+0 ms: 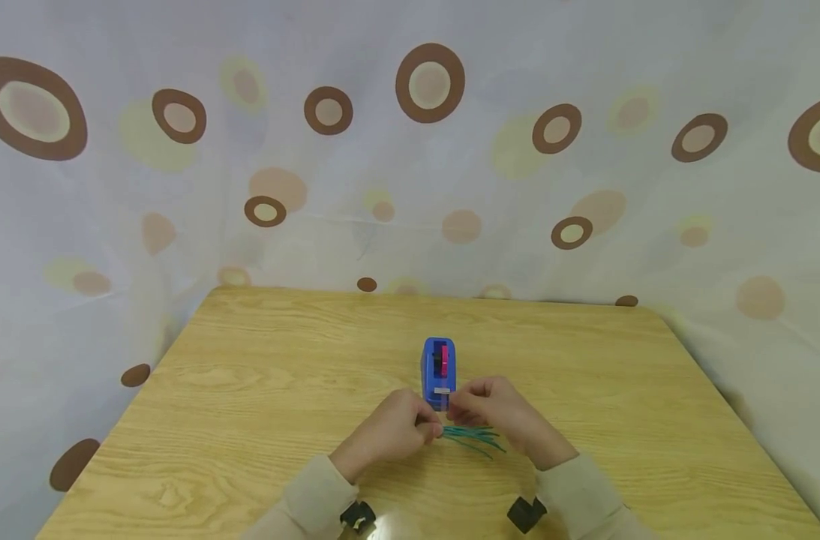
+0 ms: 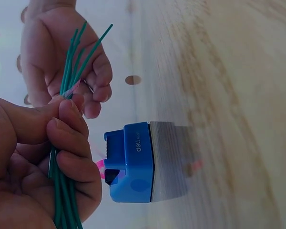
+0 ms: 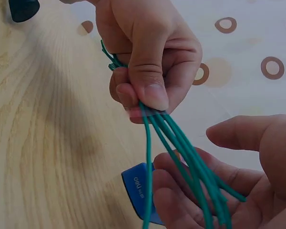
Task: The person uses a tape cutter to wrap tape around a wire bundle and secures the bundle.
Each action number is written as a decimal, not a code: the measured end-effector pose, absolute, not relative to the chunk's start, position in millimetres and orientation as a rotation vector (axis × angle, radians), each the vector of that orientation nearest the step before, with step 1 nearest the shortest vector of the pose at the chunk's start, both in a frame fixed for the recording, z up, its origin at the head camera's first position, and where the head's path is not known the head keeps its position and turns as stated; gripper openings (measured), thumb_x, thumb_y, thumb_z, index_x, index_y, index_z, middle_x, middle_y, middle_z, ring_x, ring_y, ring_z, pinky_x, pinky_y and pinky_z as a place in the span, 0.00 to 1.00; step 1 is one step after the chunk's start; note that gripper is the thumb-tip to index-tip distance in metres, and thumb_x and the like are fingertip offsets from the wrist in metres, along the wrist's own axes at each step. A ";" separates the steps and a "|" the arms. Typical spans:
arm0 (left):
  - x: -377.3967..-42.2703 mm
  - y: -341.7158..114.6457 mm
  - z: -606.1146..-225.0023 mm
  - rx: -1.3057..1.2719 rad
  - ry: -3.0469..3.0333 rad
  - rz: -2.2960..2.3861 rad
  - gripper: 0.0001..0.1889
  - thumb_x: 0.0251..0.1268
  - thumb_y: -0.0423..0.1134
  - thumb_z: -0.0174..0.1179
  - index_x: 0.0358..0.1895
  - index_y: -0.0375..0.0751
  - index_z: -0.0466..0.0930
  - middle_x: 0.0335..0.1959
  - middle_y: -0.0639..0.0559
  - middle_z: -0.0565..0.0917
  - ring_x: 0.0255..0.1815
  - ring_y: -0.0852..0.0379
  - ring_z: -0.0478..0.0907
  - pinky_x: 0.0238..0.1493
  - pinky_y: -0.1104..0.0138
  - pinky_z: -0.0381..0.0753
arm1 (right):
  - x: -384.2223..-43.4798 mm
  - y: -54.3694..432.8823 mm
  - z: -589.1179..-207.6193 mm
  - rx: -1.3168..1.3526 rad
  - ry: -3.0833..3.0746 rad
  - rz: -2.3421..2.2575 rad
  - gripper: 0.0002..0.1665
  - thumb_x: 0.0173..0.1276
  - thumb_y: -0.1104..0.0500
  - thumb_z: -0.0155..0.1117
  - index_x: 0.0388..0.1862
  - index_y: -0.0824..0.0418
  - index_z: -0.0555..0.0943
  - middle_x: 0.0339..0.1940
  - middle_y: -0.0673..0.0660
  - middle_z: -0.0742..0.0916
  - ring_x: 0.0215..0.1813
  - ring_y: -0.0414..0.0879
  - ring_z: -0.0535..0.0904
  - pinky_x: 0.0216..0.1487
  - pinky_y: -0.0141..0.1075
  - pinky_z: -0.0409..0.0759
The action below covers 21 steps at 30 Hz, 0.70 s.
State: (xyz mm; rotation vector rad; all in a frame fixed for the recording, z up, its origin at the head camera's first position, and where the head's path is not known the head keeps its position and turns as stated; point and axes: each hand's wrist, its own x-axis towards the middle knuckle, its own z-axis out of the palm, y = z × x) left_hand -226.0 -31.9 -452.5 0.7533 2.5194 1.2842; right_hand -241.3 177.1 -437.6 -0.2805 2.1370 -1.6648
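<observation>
My left hand (image 1: 392, 427) grips a bundle of thin green wires (image 1: 473, 433), its thumb pressed against the curled fingers. A strip of clear, pinkish tape (image 3: 138, 112) lies across the wires right at the left fingertips. The wires' loose ends spread out toward my right hand (image 1: 500, 412). In the right wrist view that hand's thumb (image 3: 238, 133) stands apart from its loosely bent fingers, with the wires passing in front of them. Just beyond both hands is a blue tape dispenser (image 1: 439, 367) with a pink-cored roll.
The wooden table (image 1: 281, 360) extends around the hands, with a patterned curtain (image 1: 491, 172) along its back and sides. Black wrist straps show below the sleeves, one on the left (image 1: 358, 517) and one on the right (image 1: 527, 514).
</observation>
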 end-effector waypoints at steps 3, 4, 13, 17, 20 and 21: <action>-227.1 -31.6 -452.6 0.744 2.515 1.278 0.12 0.66 0.30 0.62 0.23 0.37 0.86 0.14 0.62 0.74 0.15 0.67 0.64 0.17 0.74 0.60 | -240.5 178.2 -442.1 -0.289 2.130 -1.643 0.19 0.74 0.56 0.60 0.42 0.74 0.83 0.39 0.60 0.88 0.45 0.52 0.84 0.50 0.42 0.81; -227.1 -31.6 -452.5 0.740 2.513 1.281 0.12 0.66 0.30 0.62 0.23 0.38 0.86 0.14 0.62 0.73 0.15 0.67 0.64 0.17 0.74 0.60 | -239.9 178.5 -443.3 -0.292 2.129 -1.635 0.19 0.74 0.55 0.60 0.41 0.73 0.83 0.39 0.60 0.88 0.45 0.51 0.83 0.51 0.42 0.81; -225.2 -31.6 -452.6 0.721 2.494 1.304 0.11 0.67 0.31 0.62 0.24 0.38 0.87 0.14 0.61 0.74 0.14 0.67 0.63 0.16 0.74 0.60 | -232.7 181.6 -450.4 -0.353 2.039 -1.627 0.16 0.72 0.55 0.63 0.40 0.70 0.85 0.33 0.59 0.88 0.35 0.46 0.82 0.41 0.38 0.82; -224.0 -31.7 -451.4 0.712 2.485 1.315 0.12 0.67 0.31 0.62 0.24 0.39 0.86 0.14 0.60 0.74 0.14 0.66 0.63 0.16 0.74 0.59 | -229.8 182.5 -453.0 -0.375 1.933 -1.678 0.15 0.73 0.57 0.63 0.41 0.71 0.83 0.34 0.64 0.88 0.32 0.47 0.84 0.37 0.40 0.84; -223.1 -31.3 -450.7 0.714 2.485 1.316 0.12 0.67 0.30 0.62 0.23 0.38 0.86 0.13 0.60 0.72 0.13 0.66 0.62 0.15 0.74 0.59 | -228.5 182.3 -454.7 -0.391 1.901 -1.690 0.14 0.73 0.58 0.63 0.42 0.71 0.83 0.35 0.64 0.88 0.32 0.46 0.84 0.36 0.38 0.84; -222.9 -31.0 -450.5 0.716 2.487 1.314 0.13 0.67 0.30 0.61 0.22 0.38 0.86 0.13 0.60 0.72 0.13 0.66 0.62 0.15 0.74 0.59 | -228.2 182.0 -455.3 -0.393 1.895 -1.688 0.14 0.73 0.58 0.63 0.42 0.71 0.82 0.35 0.65 0.88 0.31 0.46 0.84 0.35 0.37 0.83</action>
